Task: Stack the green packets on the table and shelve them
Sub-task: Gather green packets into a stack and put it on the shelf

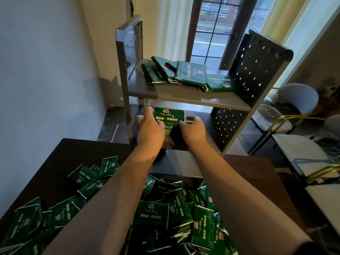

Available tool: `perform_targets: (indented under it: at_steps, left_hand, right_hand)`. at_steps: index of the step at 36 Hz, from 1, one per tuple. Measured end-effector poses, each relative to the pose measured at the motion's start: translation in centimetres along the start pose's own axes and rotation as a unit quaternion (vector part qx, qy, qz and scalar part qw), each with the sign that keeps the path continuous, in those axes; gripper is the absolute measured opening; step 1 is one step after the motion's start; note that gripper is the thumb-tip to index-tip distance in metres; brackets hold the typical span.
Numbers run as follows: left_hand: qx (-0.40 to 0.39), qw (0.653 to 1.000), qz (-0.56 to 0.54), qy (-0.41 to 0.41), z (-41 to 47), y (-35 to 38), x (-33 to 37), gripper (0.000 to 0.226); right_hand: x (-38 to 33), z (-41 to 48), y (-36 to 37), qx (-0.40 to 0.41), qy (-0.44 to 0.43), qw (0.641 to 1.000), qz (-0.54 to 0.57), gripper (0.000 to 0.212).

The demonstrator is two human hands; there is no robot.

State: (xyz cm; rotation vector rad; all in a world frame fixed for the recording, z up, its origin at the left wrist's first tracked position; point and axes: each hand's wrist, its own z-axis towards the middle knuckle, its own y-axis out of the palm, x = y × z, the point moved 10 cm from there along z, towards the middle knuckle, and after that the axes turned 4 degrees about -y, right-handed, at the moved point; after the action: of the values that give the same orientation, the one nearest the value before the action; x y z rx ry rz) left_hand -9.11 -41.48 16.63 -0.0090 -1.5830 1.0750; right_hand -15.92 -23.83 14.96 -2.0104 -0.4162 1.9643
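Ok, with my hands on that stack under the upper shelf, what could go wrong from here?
1. The stack of green packets is held only at its sides by the left hand and right hand; it may fan out on release.
2. The overlapping heap on the upper shelf sits just above; a bump could slide it off.
3. Both forearms cross the loose pile on the table; pulling back could sweep packets off.
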Motion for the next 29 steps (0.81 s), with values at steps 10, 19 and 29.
perform_targets:
  at_steps: [10, 19, 29]
  left_hand:
    - [0.061, 0.967, 0.229, 0.095, -1.6, 0.4, 1.5, 0.033]
    - [0.003, 0.961, 0.251, 0.119, -1.9, 1.7, 1.5, 0.042]
    - [-0.011, 0.962, 0.245, 0.124, -0.4, 1.5, 1.0, 0.051]
  right_hand:
    - [-1.0, -1.1, 0.5, 0.071, -0.053, 0.996, -0.022, 0.013]
    - [-1.3, -0.1, 3.4, 0.022, -0.062, 0.998, 0.008, 0.019]
    - [-2.3, 1.1, 5.6, -0.027, -0.058, 0.997, 0.031, 0.026]
